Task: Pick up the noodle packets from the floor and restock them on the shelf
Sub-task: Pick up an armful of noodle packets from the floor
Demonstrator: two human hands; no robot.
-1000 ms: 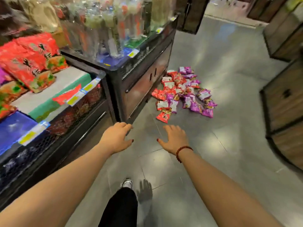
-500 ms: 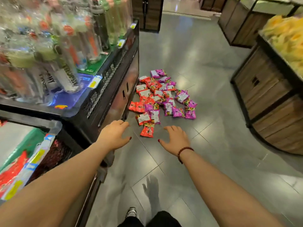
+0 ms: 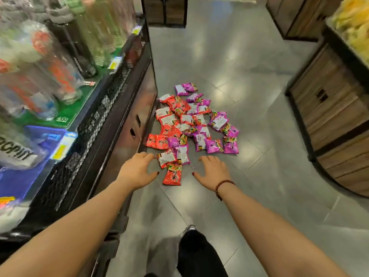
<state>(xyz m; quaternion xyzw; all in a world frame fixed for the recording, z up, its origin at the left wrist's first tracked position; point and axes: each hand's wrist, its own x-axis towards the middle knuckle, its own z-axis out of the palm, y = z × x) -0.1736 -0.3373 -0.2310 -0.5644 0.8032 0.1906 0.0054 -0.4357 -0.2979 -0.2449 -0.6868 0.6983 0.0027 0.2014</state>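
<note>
Shop aisle, grey tiled floor (image 3: 235, 56) with glossy light reflections, running from bottom centre to top of frame. Noodle packets (image 3: 191, 124) lie in a loose heap on the floor at mid-frame, red and purple mixed, some showing white backs, many overlapping; the heap's left edge sits just beside the base of the black shelf (image 3: 119, 116) that fills the left side. One red packet (image 3: 172, 175) lies at the near end of the heap, lower than the rest in frame. Left hand (image 3: 137, 172) is at centre, palm down, fingers spread and loosely bent, holding nothing, just left of that red packet. Right hand (image 3: 214, 173) is at the same height in frame, just right of the packet, palm down, fingers apart, also holding nothing; a beaded bracelet (image 3: 223, 185) is on its wrist. Cannot tell if either hand touches a packet. Both forearms come in from the bottom corners. Shelf top at upper left carries blurred clear bottles (image 3: 50, 56) behind a mesh front rail with yellow price tags (image 3: 114, 63). Wooden display stand (image 3: 329, 108) at right edge, yellow bagged goods (image 3: 353, 19) on it at upper right. Another wooden unit (image 3: 165, 9) at top centre. Dark trouser leg (image 3: 199, 254) and a shoe (image 3: 189, 228) at bottom centre.
</note>
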